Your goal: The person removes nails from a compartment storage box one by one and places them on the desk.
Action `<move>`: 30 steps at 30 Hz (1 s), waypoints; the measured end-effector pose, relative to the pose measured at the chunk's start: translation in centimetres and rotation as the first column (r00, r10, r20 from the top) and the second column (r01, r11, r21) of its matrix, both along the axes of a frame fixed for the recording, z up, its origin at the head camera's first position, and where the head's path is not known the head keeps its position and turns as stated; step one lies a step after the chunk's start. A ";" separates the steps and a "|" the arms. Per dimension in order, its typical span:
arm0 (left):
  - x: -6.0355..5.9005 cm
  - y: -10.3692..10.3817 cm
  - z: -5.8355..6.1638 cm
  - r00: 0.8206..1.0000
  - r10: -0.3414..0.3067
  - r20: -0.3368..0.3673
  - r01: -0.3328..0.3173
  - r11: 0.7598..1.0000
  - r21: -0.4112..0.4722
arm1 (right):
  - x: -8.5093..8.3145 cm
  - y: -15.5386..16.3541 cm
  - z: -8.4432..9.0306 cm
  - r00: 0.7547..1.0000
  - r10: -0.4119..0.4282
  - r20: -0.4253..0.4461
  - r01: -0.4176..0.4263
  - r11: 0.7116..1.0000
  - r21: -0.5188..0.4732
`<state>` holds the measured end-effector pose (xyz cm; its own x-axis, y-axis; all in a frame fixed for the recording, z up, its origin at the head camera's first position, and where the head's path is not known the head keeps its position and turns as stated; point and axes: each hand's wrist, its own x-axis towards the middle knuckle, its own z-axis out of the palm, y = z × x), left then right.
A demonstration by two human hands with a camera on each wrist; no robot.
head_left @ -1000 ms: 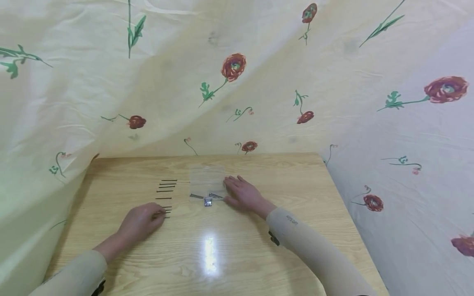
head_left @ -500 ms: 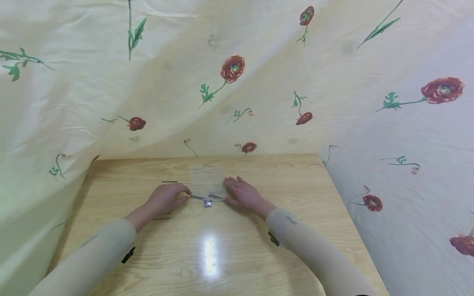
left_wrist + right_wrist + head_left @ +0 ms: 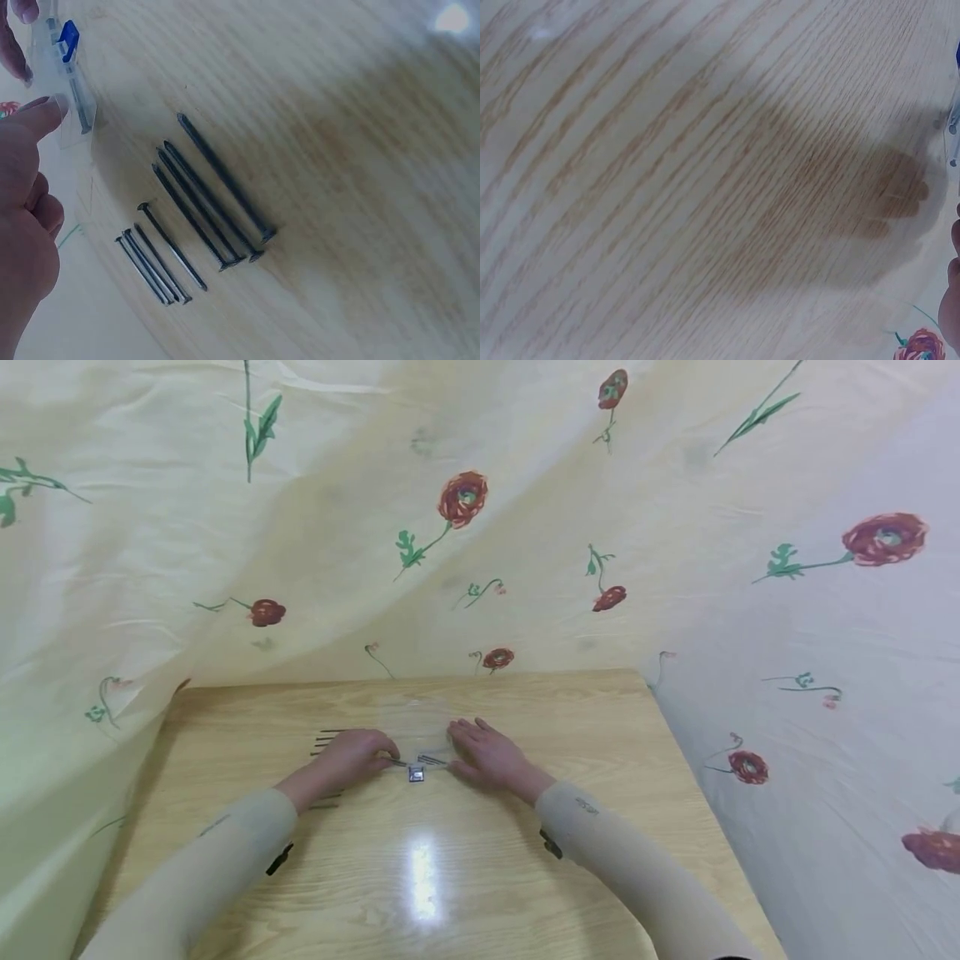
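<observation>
Pinching a nail (image 3: 397, 762), the left hand (image 3: 352, 758) could snag the bag (image 3: 416, 727) mouth; right hand (image 3: 486, 755), fingers flat, pins it beside.

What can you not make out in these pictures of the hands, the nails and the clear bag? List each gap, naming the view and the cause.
1. Head view: the left hand covers part of the row of nails, so no count.
2. Head view: the clear bag is faint; its contents are too small.
3. Right wrist view: the right hand is cut off by the edge.
4. Left wrist view: the blue slider is blurred.
</observation>
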<state>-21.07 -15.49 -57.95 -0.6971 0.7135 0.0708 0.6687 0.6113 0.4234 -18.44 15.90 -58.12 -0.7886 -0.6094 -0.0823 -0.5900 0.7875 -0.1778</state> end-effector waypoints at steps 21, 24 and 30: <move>-1.5 1.2 -0.6 0.994 -0.109 -0.004 0.108 0.989 -0.098 | 0.0 -0.3 -0.4 1.000 -0.023 -0.007 0.023 1.000 0.014; -1.5 1.3 -0.7 0.989 -0.128 -0.069 0.119 0.984 -0.131 | -0.1 -0.3 -0.3 1.000 -0.023 -0.013 0.023 1.000 0.021; -1.4 1.5 -0.9 0.963 -0.176 -0.206 0.149 0.979 -0.142 | -0.1 -0.5 -0.1 1.000 -0.022 -0.010 0.022 1.000 0.014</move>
